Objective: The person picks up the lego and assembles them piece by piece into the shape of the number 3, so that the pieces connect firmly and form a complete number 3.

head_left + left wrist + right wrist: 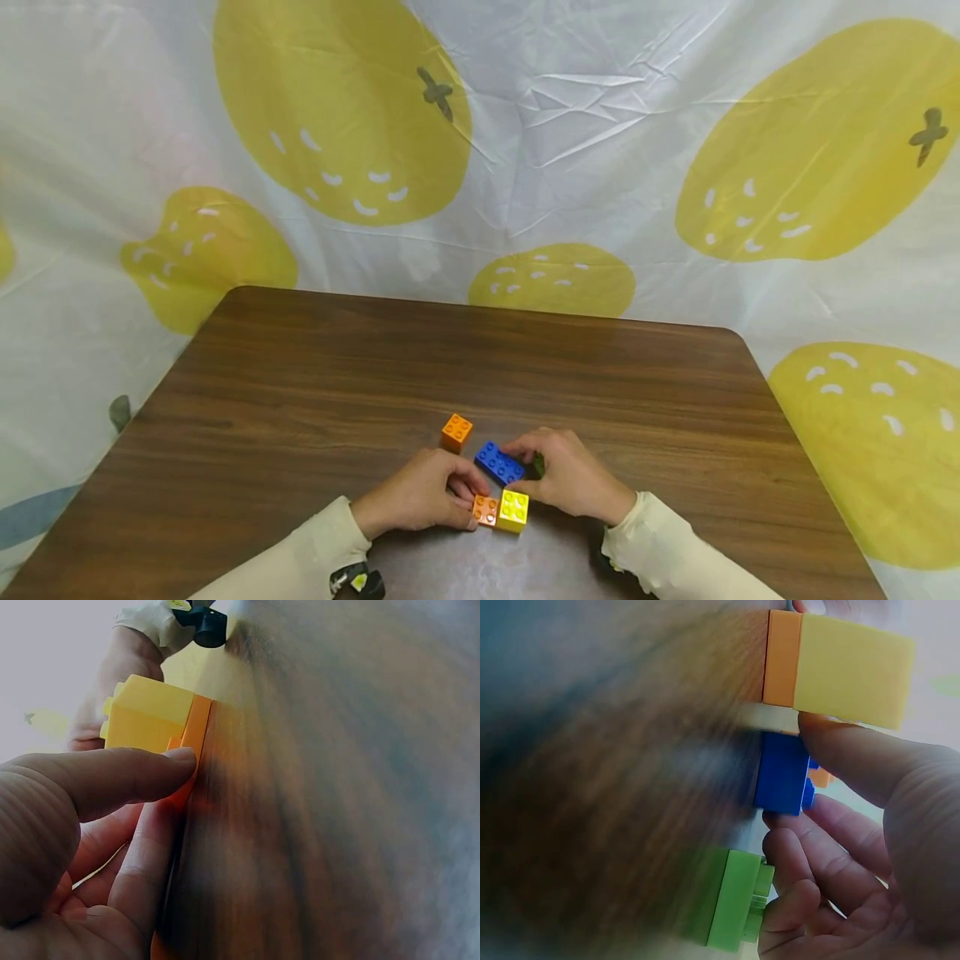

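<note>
A thin orange brick (pixel 485 510) lies flat on the table, and a yellow brick (pixel 513 510) is stacked on its right part. My left hand (pixel 427 492) pinches the orange brick at its left end between thumb (pixel 142 772) and fingers. Just beyond the stack, a blue brick (pixel 499 463) rests at a slant, studs up. My right hand (pixel 566 475) holds this blue brick (pixel 781 774) between thumb and fingertips, the thumb tip close beside the yellow brick (pixel 853 671). A green brick (pixel 739 900) stands by the curled outer fingers, mostly hidden in the head view.
A taller orange brick (pixel 457 431) stands beyond my left hand. The brown wooden table (pixel 337 358) reaches back to a white cloth (pixel 525 192) printed with yellow fruit. Dark camera gear (pixel 358 581) sits on the left wrist.
</note>
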A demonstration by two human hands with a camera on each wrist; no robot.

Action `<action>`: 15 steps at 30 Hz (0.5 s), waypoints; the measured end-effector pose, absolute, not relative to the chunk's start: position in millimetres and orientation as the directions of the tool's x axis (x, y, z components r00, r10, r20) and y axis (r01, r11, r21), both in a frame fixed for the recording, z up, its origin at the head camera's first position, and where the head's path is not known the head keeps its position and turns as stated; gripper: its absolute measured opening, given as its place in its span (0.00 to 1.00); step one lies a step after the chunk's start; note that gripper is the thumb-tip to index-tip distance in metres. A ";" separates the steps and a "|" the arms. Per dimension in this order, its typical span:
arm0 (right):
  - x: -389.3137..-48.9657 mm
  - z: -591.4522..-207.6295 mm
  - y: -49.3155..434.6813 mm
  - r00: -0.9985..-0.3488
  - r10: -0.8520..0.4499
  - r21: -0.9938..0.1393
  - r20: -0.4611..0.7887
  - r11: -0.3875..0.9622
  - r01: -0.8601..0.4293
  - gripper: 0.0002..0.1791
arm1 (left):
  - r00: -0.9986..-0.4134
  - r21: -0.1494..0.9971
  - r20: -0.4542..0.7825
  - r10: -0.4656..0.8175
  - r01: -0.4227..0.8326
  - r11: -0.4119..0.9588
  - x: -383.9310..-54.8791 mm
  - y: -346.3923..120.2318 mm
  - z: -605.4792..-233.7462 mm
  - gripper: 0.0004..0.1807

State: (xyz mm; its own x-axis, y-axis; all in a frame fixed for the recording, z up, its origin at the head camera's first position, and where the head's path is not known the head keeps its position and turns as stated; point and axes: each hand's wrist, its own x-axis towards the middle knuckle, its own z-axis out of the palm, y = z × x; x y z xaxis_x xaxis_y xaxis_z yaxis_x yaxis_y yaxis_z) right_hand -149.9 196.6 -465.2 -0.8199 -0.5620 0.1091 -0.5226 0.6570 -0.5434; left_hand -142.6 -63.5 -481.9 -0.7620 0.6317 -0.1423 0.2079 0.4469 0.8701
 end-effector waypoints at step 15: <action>-149.8 -464.2 195.5 -0.826 -0.555 -0.533 0.092 0.674 -0.512 0.21 | -0.759 0.873 -0.119 0.640 0.226 0.432 -141.6 -64.8 -482.1 0.16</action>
